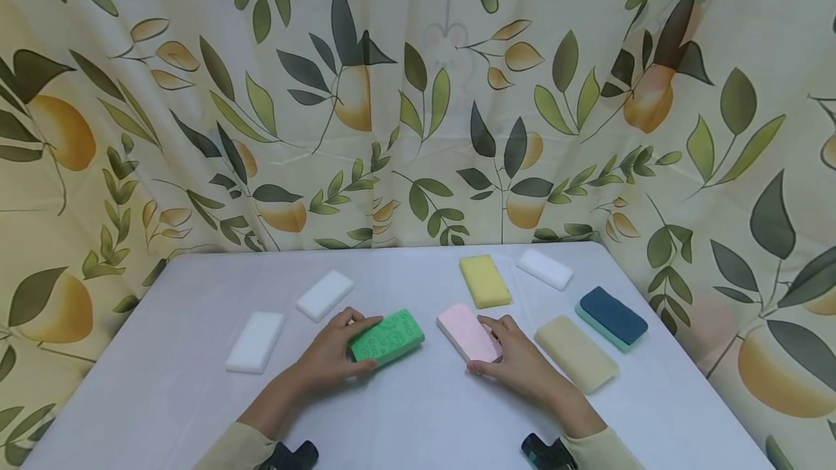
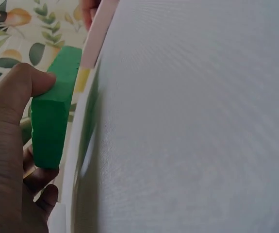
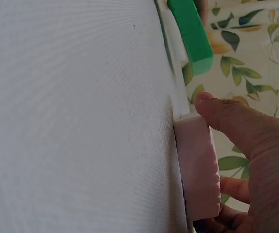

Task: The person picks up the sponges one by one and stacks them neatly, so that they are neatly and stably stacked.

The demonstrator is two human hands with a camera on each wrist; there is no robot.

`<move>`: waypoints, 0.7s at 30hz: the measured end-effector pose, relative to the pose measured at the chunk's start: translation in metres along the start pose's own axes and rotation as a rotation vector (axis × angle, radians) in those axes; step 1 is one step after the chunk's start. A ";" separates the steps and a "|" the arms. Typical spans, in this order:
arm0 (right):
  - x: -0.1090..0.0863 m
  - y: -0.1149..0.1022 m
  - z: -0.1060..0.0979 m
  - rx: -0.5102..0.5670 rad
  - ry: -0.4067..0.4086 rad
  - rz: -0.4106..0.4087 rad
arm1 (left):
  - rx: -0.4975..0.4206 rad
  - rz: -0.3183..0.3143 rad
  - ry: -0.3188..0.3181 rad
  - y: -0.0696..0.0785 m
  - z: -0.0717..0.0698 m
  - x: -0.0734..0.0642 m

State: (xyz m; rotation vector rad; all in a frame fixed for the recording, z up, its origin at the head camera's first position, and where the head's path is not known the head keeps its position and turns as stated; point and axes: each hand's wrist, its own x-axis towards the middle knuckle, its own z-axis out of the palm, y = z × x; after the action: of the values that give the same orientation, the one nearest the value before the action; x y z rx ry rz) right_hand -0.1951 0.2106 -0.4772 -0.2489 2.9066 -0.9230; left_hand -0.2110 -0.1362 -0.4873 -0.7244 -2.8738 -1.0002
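My left hand grips a green sponge by its ends, thumb on the near end and fingers on the far one. Patterned on top, the sponge is raised slightly off the table in the left wrist view. A pink sponge lies to its right, flat on the white tabletop. My right hand holds this pink sponge between thumb and fingers at its right end. Its scalloped side faces the palm in the right wrist view. A gap separates the two sponges.
Two white blocks lie on the left side of the table. Behind the pink sponge are a yellow sponge and another white block. A beige sponge and a dark blue-topped sponge lie right. A patterned curtain hangs behind.
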 end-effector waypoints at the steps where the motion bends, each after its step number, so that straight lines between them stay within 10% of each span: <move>1: 0.000 0.000 0.000 0.002 0.000 -0.001 | 0.006 0.014 -0.010 0.001 0.000 0.000; 21: 0.000 0.000 0.000 0.020 -0.009 0.010 | 0.061 0.182 -0.195 0.013 0.007 0.017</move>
State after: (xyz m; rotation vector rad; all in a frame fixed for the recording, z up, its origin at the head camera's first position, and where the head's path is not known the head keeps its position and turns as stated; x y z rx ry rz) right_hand -0.1952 0.2105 -0.4769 -0.2372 2.8857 -0.9466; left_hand -0.2191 -0.1155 -0.4826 -1.1127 -2.9123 -0.8607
